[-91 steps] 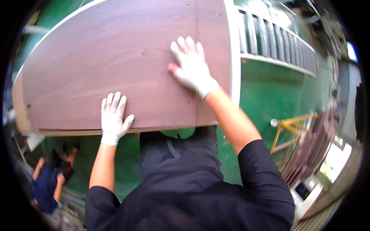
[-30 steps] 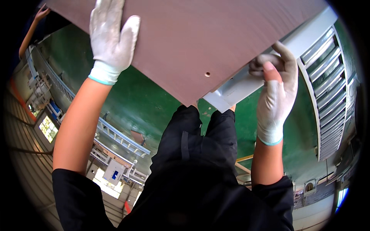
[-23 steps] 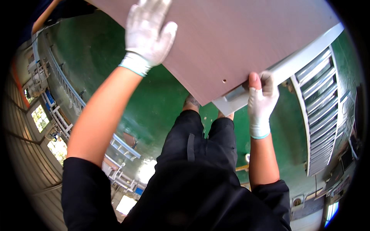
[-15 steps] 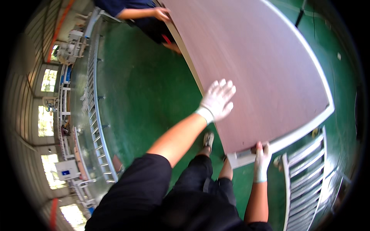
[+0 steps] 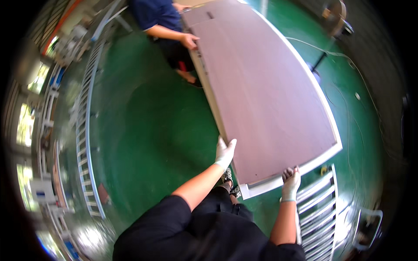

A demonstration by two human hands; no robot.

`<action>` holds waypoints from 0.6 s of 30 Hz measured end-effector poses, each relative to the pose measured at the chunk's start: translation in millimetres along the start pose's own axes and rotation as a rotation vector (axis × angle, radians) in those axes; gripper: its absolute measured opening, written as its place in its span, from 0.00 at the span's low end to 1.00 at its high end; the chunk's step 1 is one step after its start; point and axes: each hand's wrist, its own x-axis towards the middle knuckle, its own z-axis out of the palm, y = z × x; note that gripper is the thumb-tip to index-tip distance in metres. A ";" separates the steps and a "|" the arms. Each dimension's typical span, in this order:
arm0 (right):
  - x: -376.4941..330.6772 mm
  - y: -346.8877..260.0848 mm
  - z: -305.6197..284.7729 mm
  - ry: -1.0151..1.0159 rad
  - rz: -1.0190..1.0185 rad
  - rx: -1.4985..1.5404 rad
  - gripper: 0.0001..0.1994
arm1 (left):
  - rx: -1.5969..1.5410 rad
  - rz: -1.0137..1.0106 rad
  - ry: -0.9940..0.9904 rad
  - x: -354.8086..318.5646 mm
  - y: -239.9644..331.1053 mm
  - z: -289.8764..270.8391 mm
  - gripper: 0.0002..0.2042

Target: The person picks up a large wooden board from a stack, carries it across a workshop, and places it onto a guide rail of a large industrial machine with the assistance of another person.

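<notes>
A large flat mauve-brown panel (image 5: 265, 95) with a pale frame along its edges stretches away from me, looking like a door leaf. My left hand (image 5: 224, 153), in a white glove, grasps its left long edge close to the near corner. At the near short end, my gloved right hand (image 5: 291, 182) has its fingers curled over the pale rim; the hold underneath is hidden. Another person in a dark blue shirt stands at the far left, one hand (image 5: 189, 41) on the panel's left edge and the other at its far end.
A metal roller conveyor (image 5: 318, 204) stands just right of my right hand. Another long roller frame (image 5: 82, 139) runs along the left. A fan-like round device on a stand (image 5: 334, 19) is at the far right, and cables (image 5: 348, 58) lie across the green floor.
My left hand has gone from lying spread over the panel's surface to holding its left edge. The panel appears lower and further left in view, and more of the other person shows.
</notes>
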 end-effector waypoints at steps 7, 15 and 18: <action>13.0 -27.5 14.6 -0.042 -0.050 -0.082 0.27 | -0.044 -0.298 -0.638 -53.2 -3.5 -64.1 0.18; 71.4 -82.3 -41.7 -0.083 0.065 -0.121 0.20 | -0.194 -0.532 -0.499 -72.1 24.0 -53.9 0.18; 91.7 -97.7 -39.7 0.183 -0.302 -0.235 0.20 | -0.163 -0.569 -0.419 -77.3 23.0 -46.9 0.19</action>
